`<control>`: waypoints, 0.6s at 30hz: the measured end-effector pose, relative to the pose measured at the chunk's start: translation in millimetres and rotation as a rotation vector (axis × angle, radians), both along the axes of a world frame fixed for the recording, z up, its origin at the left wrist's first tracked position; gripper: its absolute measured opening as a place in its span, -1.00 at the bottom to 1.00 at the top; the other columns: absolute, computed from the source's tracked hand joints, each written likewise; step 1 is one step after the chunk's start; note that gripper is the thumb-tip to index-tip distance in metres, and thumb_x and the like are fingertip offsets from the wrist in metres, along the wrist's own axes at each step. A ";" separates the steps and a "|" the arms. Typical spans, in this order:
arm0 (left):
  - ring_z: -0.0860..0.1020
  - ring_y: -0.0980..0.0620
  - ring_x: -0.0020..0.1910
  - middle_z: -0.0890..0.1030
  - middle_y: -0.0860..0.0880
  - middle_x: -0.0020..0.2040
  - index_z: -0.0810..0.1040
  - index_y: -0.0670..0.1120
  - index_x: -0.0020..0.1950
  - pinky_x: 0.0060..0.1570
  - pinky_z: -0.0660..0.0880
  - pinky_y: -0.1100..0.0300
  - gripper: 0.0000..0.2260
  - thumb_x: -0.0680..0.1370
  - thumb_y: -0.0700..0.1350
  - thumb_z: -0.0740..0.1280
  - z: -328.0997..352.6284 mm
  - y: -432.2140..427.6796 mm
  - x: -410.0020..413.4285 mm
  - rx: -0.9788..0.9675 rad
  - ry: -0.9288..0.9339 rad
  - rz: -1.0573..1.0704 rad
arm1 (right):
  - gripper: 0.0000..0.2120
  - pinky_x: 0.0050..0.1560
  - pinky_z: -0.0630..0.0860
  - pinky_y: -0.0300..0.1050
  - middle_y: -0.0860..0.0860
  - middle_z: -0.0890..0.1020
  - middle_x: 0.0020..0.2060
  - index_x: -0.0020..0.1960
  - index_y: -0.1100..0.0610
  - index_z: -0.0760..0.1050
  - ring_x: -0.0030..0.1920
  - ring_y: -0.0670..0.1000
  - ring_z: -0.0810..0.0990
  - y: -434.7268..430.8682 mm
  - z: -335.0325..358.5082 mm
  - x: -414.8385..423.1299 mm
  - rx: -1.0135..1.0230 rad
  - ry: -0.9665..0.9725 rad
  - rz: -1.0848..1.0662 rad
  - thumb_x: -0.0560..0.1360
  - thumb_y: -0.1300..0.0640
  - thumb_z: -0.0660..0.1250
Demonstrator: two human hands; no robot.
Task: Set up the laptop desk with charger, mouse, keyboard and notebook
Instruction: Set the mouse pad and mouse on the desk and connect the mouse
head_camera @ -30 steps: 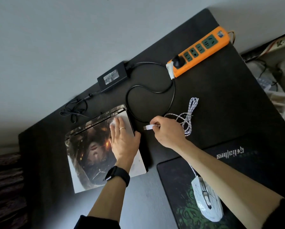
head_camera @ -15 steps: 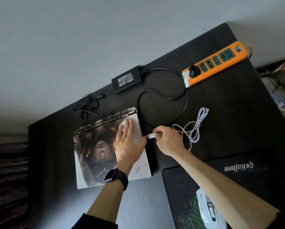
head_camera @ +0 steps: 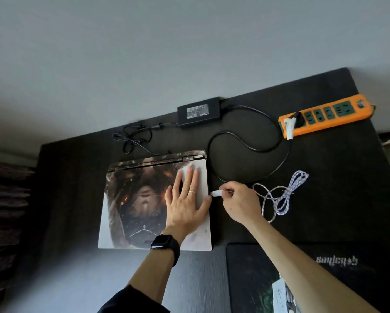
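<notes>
From the head view, the closed laptop point(head_camera: 133, 199) lies on the dark counter point(head_camera: 336, 188), and the left hand point(head_camera: 185, 204) rests flat on its lid with the fingers straight, gripping nothing, the thumb at the right edge. The right hand point(head_camera: 239, 202) pinches a small white plug point(head_camera: 217, 193) between thumb and forefinger, and the plug's tip is at the laptop's right edge; whether it has entered a port cannot be told. From that hand a white braided cable point(head_camera: 282, 195) trails in loose loops over the counter towards the mouse point(head_camera: 282, 297), which shows only partly at the bottom edge on a dark pad point(head_camera: 246, 279). The charger point(head_camera: 198, 111) sits at the counter's far edge with its cord point(head_camera: 246, 143) curving to an orange strip point(head_camera: 325, 116). The plug looks light, hard and short, so it is probably best held as it is, by its body close behind the metal tip, which gives aim without bending the cable. The cable seems limp and light and should follow without drag, though its loops could snag. The laptop is likely heavy enough to sit firm, yet its smooth lid may slide under a sideways push, so the flat palm bracing it seems sensible. A black watch point(head_camera: 164, 243) is on the left wrist.
</notes>
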State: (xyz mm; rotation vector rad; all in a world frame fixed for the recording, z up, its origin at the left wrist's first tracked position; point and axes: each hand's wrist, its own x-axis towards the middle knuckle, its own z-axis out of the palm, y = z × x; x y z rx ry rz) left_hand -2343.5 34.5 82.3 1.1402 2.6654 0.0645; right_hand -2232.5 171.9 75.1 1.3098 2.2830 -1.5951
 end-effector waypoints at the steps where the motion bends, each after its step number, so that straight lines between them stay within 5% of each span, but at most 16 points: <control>1: -0.21 0.05 0.59 -0.19 0.22 0.60 -0.18 0.19 0.60 0.48 -0.04 -0.18 -0.32 0.56 0.32 0.03 -3.3 -1.1 1.4 0.003 0.024 0.005 | -0.81 0.09 0.54 -0.07 -0.07 0.72 0.02 0.10 -0.04 0.64 0.08 0.04 0.65 -0.2 -0.4 0.2 0.011 0.006 0.004 0.56 0.11 0.30; 8: -0.11 0.01 0.60 -0.10 0.16 0.62 -0.09 0.16 0.61 0.46 0.06 -0.18 -0.36 0.58 0.29 0.00 -13.4 -1.1 3.2 0.048 0.083 0.041 | -0.82 0.01 0.47 -0.20 -0.11 0.74 -0.05 0.07 -0.07 0.67 0.05 -0.01 0.66 8.5 -0.2 -2.0 -0.021 -0.042 0.111 0.55 0.07 0.33; 18: 0.03 -0.06 0.59 0.00 0.11 0.62 0.01 0.11 0.61 0.41 0.15 -0.18 -0.35 0.56 0.26 0.06 -15.2 -0.4 4.2 0.068 0.116 0.038 | -0.80 0.17 0.53 -0.07 -0.11 0.72 0.03 0.14 -0.01 0.66 0.09 -0.02 0.66 -5.4 3.7 -3.9 0.070 0.026 0.108 0.58 0.12 0.32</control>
